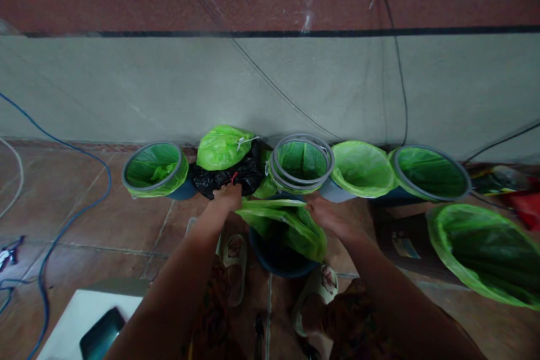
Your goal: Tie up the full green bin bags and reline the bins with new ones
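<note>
Grey-and-maroon wall [295, 79] rises behind a brown tiled floor [130, 222]. Along its foot stand four green-lined bins; a brown bin [400, 242], also lined, stands nearer at right. Between the person's sandalled feet is a dark blue bin [264, 261], its near rim bare. Behind it, a knotted green bag [223, 149] rests on a tied black bag [206, 180].

A green liner [306, 236] hangs over the blue bin's mouth, bunched and slanting, its lower part partly inside. Left hand [228, 197] and right hand [323, 211] each appear to pinch an end of its upper edge; the fingertips are too blurred to be sure. Judging by its neighbours, the other bins look finished, while this liner is neither spread nor folded over the rim.

Room is tight ahead, against the row, and the feet flank the bin; open tiles lie farther left, past a white surface [65, 326] holding a phone [101, 334].
</note>
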A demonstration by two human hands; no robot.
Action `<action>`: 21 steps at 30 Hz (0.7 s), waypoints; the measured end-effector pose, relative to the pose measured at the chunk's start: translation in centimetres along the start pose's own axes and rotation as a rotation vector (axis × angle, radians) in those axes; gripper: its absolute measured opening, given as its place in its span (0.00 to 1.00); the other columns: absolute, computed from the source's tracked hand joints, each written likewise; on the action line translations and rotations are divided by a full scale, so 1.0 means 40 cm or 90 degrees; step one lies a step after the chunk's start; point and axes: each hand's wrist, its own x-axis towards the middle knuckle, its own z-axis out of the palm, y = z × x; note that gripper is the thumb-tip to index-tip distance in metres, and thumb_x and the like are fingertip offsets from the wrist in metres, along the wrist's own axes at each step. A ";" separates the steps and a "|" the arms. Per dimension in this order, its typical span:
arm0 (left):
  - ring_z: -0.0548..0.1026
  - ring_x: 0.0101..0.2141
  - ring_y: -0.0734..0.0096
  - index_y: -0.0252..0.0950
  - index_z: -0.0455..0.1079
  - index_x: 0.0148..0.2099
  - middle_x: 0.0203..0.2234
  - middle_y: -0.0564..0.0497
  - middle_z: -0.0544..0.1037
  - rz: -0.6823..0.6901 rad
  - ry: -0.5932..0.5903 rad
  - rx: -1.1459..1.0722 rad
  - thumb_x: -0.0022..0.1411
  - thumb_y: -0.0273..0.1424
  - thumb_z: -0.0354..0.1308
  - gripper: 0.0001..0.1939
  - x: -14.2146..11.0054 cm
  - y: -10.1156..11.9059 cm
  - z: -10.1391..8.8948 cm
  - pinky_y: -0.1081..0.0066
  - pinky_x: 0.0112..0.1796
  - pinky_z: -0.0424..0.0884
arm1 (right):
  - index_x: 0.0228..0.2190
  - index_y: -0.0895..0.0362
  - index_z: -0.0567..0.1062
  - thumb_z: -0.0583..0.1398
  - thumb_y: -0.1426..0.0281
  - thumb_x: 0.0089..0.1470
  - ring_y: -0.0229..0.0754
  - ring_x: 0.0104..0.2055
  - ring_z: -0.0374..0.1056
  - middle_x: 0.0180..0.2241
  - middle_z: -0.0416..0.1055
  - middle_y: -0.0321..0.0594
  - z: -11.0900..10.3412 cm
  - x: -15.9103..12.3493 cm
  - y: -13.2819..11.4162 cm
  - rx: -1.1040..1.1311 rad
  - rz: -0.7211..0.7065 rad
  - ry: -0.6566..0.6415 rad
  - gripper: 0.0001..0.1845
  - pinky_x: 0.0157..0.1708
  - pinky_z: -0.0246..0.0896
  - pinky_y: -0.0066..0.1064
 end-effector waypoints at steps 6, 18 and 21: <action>0.69 0.57 0.55 0.40 0.65 0.61 0.58 0.44 0.71 0.330 0.131 -0.044 0.58 0.32 0.59 0.27 -0.014 0.139 0.035 0.57 0.57 0.65 | 0.36 0.62 0.81 0.52 0.70 0.61 0.47 0.40 0.74 0.36 0.79 0.51 0.014 -0.009 -0.019 -0.004 -0.031 0.021 0.18 0.39 0.62 0.31; 0.78 0.40 0.67 0.35 0.75 0.44 0.38 0.47 0.81 0.249 0.162 -0.120 0.62 0.24 0.49 0.14 0.026 0.171 0.061 0.72 0.42 0.70 | 0.43 0.57 0.80 0.60 0.74 0.49 0.44 0.44 0.73 0.43 0.79 0.44 -0.010 -0.009 -0.004 0.126 0.014 0.084 0.17 0.42 0.61 0.29; 0.77 0.40 0.68 0.34 0.75 0.44 0.37 0.47 0.80 0.255 0.155 -0.168 0.61 0.21 0.49 0.14 0.030 0.178 0.066 0.73 0.43 0.69 | 0.32 0.57 0.80 0.58 0.71 0.51 0.42 0.35 0.71 0.33 0.78 0.40 -0.006 -0.004 -0.005 0.192 -0.017 0.100 0.10 0.36 0.59 0.29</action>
